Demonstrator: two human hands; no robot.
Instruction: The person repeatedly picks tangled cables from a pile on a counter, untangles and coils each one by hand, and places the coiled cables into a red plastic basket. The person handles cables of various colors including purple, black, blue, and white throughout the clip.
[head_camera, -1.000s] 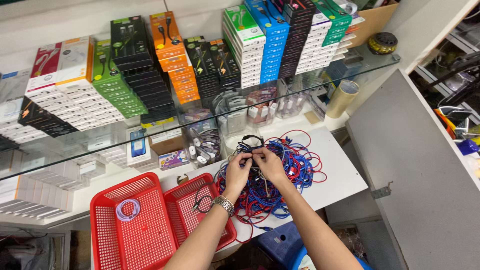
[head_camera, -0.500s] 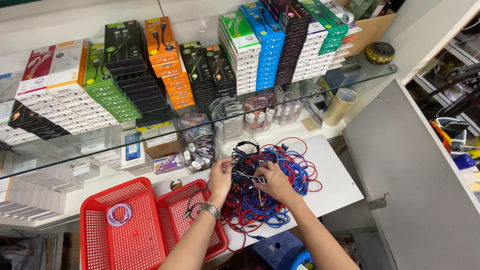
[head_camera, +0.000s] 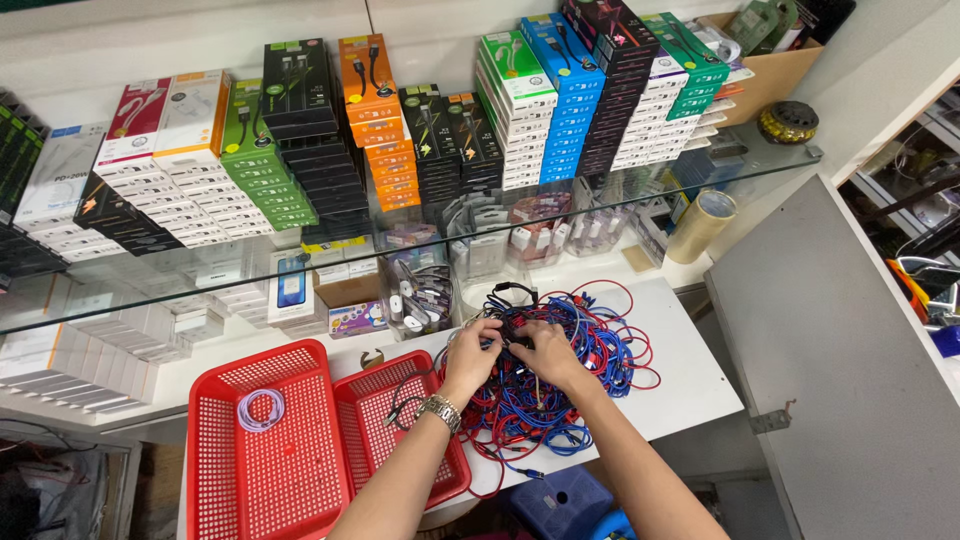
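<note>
A tangled heap of blue, red and black cables (head_camera: 590, 360) lies on the white counter (head_camera: 690, 390). My left hand (head_camera: 472, 358), with a metal watch on the wrist, and my right hand (head_camera: 545, 352) meet over the heap's near left side, both with fingers closed on a dark cable between them. Left of the heap sit two red mesh baskets; the larger one (head_camera: 262, 480) holds a coiled white cable (head_camera: 260, 408), and the smaller one (head_camera: 380, 440) has a dark cable draped over its edge.
A glass shelf (head_camera: 400, 250) above the counter carries stacks of coloured cable boxes (head_camera: 390, 130). Clear tubs of small accessories (head_camera: 420, 290) stand under it. A tape roll (head_camera: 700, 225) lies at the right, beside a grey cabinet panel (head_camera: 830, 370). A blue stool (head_camera: 560, 505) is below.
My hands have stayed on the cable heap, shifting slightly as they work the dark cable; the view has drifted a little. The baskets have not moved.
</note>
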